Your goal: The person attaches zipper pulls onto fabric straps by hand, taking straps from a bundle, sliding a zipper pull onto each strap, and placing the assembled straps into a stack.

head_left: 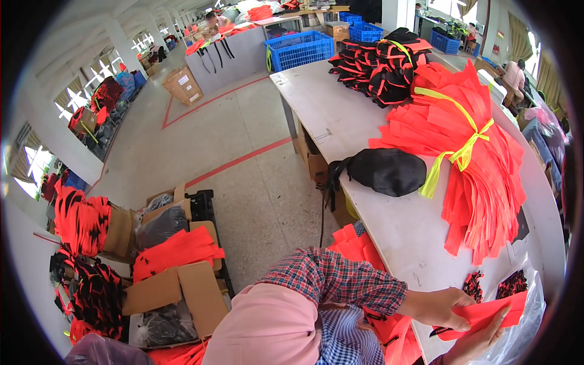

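Observation:
Over the near right corner of the table, both my hands hold a bright orange-red fabric piece (514,306). My left hand (439,307), at the end of a plaid sleeve, pinches its left end with thumb and fingers. Below it, my right hand (477,344) grips the lower edge, thumb lying on the front face. A short dark strip (439,331) shows at the piece's left end. Just beyond my hands lie two small heaps of red-and-black pieces (472,286) and a clear plastic bag (532,328).
On the table (398,228) lie a large fan of orange strips (480,201) tied with yellow ribbon (463,152), a black pouch (389,172) and stacked black-and-orange pieces (380,73). Open cartons (204,298) and fabric bundles (82,222) stand left. A blue crate (301,52) stands beyond.

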Demonstrator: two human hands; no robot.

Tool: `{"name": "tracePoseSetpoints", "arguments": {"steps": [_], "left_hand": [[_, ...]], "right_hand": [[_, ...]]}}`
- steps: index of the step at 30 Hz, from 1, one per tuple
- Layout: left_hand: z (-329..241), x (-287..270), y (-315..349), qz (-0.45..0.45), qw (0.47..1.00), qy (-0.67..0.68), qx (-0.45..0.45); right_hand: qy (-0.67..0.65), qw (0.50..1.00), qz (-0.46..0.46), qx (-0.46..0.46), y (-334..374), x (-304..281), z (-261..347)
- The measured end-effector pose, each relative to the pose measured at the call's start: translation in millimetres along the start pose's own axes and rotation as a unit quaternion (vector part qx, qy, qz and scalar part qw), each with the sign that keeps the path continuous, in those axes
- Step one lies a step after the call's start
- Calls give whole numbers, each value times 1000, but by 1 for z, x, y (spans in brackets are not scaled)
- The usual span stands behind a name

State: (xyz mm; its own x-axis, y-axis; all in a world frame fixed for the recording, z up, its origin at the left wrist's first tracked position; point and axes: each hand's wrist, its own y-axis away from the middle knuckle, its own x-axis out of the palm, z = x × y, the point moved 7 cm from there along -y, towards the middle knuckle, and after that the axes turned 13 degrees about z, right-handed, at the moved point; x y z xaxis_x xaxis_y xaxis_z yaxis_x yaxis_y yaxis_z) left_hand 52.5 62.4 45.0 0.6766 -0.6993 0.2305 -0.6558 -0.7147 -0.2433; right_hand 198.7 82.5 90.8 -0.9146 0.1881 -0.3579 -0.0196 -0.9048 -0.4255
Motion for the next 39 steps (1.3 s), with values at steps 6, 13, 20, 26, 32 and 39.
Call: {"name": "tracePoseSetpoints", "arguments": {"steps": [6,13,20,26,32,39], "left_hand": [[-14,2,-3,28,999,5,-19],[-14,-4,-5,18,999,28,4],[-30,-43,11,-176,970,55,160],[-60,-84,40,-247,934,99,237],[-34,-109,31,-279,913,184,232],[109,-51,53,-201,959,195,-41]], "right_hand": [[-4,998,-46,-35,2,-9,-4],[229,972,20,47,-8,-8,-22],[-139,935,325,20,40,42,-69],[-112,769,614,134,79,76,-52],[-193,782,559,199,85,54,-73],[-197,866,426,174,45,100,-96]]}}
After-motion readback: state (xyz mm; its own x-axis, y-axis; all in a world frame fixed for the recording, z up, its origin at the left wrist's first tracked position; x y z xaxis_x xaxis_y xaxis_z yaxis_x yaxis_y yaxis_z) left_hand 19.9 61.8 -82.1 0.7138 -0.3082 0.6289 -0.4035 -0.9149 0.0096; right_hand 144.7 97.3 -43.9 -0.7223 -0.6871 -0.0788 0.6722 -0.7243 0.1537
